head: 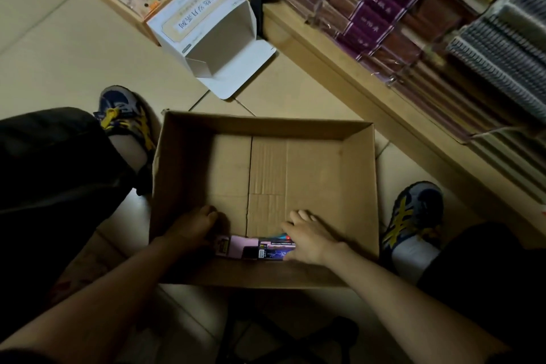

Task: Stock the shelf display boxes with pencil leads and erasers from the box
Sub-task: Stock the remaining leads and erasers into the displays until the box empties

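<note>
Head view: person crouched over an open cardboard box (319, 174) on the tiled floor (59, 53), both arms reaching into it.

Small packets (257, 248), pink and dark printed ones, lie in a short row on the box bottom against the near wall, right between the two hands. Can't tell from here whether they are leads or erasers; print too small.

Left hand (195, 227): fingers curled under, knuckles up, touching the pink end of the row. Can't tell if it actually grips a packet or just butts against it.

Right hand (310, 236): fingers spread and fairly straight, lying flat on the box bottom, thumb side over the dark end of the row. Nothing clamped.

Past the fingertips the box bottom is bare cardboard.

Further out beyond the left hand: white display box (206, 23) tipped on its side on the floor, open end facing the cardboard box, flap down, nothing visible inside. It leans against the low wooden shelf (339, 74).

Beyond the right hand, on that shelf: purple-spined wrapped notebooks (381, 18) stacked in rows, spiral pads (502, 47) further right.

Shoes with yellow stripes either side: one (124, 112) outside the left hand, one (413, 216) outside the right, both beside the box walls.
</note>
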Motion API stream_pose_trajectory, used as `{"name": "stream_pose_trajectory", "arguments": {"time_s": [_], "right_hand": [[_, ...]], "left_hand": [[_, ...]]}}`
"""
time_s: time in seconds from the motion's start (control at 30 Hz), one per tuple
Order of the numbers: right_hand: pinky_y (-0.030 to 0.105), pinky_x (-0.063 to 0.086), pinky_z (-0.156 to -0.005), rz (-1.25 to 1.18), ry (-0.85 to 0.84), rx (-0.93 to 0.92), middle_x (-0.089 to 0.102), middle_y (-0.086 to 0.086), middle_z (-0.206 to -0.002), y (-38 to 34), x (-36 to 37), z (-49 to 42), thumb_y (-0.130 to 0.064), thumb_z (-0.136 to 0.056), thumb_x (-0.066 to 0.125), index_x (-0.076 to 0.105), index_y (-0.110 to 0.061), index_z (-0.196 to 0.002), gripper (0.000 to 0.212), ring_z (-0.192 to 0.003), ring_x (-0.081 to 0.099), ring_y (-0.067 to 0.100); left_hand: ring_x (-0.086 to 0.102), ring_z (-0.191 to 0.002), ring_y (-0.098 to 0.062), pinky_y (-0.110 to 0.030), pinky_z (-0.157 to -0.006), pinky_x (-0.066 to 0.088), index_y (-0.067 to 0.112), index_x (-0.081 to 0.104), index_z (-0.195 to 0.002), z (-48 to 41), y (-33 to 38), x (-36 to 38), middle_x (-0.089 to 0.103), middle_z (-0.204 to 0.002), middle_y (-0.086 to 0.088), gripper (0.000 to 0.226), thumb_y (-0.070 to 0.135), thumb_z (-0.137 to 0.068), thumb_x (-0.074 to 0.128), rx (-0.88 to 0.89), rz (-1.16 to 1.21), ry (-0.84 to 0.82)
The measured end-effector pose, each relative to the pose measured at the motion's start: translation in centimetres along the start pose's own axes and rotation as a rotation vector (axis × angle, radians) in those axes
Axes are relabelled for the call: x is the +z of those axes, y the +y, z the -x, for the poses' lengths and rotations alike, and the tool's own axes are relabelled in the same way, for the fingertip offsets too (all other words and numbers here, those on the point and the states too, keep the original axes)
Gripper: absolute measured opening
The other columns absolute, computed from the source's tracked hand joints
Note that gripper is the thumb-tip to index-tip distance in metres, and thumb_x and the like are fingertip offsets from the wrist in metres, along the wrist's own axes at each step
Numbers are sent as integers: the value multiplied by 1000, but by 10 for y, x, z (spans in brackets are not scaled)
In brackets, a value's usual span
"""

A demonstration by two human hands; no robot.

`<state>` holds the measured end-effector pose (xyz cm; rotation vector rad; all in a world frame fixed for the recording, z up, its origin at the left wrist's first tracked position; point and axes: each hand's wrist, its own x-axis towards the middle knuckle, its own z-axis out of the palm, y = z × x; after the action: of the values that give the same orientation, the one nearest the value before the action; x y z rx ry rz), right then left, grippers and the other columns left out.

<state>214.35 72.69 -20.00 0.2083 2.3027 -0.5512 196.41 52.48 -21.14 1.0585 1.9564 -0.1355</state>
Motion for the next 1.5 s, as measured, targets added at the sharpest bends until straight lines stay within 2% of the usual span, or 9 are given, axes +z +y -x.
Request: {"name": "stream_pose_trajectory", "arguments": {"time_s": [0.2,0.4,0.5,0.63,0.87,1.0,1.1,1.33,1.5], "right_hand": [[26,40,-70,-483,-128,150,63,7,-107,-1,-1,4,-18,-76,76,54,-18,-101,33,-83,54,16],[15,42,-56,-1224,173,224,61,3,-79,14,-53,33,2,-79,70,50,-14,-81,26,-60,59,3],[9,44,-56,-1385,338,159,63,5,-82,4,-96,44,3,-82,65,53,-9,-86,18,-58,61,-4],[17,51,-69,-1510,511,64,65,12,-90,-14,-144,60,5,-83,63,57,-1,-98,18,-73,65,9],[36,52,-90,-1287,668,19,65,22,-111,-35,-199,104,4,-87,57,62,4,-112,25,-99,64,29],[35,43,-93,-826,799,105,56,13,-103,-40,-222,125,-13,-90,58,67,-13,-98,12,-103,54,26],[38,39,-98,-540,868,207,46,5,-112,-43,-237,138,-25,-91,56,59,-17,-118,29,-113,43,22],[18,46,-71,-985,956,40,59,-6,-83,-35,-303,177,-19,-90,58,68,-20,-93,10,-75,57,7],[21,42,-55,-1297,826,-36,61,2,-73,-35,-359,192,-19,-88,63,65,-11,-93,10,-61,56,8]], "left_hand": [[56,-109,-24,-31,-91,46,5,47,-128,0,13,-20,56,-126,-16,37,19,-94,56,-130,610,-17],[55,-86,-19,-22,-66,48,0,37,-128,-4,64,-51,56,-99,-11,32,-1,-97,45,-85,1148,132],[63,-83,-20,-31,-67,53,15,48,-118,-4,111,-73,64,-101,-10,21,22,-98,47,-22,1562,196],[67,-101,-25,-39,-74,55,24,50,-125,3,155,-112,68,-115,-5,52,50,-82,64,218,1768,242],[63,-83,-17,-35,-67,54,13,52,-113,29,195,-171,61,-91,-8,37,33,-83,60,443,1757,381],[61,-75,-15,-30,-60,52,12,49,-109,48,209,-196,59,-86,-7,32,31,-85,59,513,1761,400],[64,-71,-14,-26,-58,52,11,52,-104,61,223,-217,63,-84,-6,30,29,-82,62,545,1771,452],[71,-84,-19,-30,-66,55,18,64,-104,84,237,-262,74,-94,-5,37,39,-74,67,522,1661,449],[70,-77,-15,-26,-66,57,15,63,-108,100,243,-301,74,-90,-5,37,31,-75,67,611,1541,463]]}}
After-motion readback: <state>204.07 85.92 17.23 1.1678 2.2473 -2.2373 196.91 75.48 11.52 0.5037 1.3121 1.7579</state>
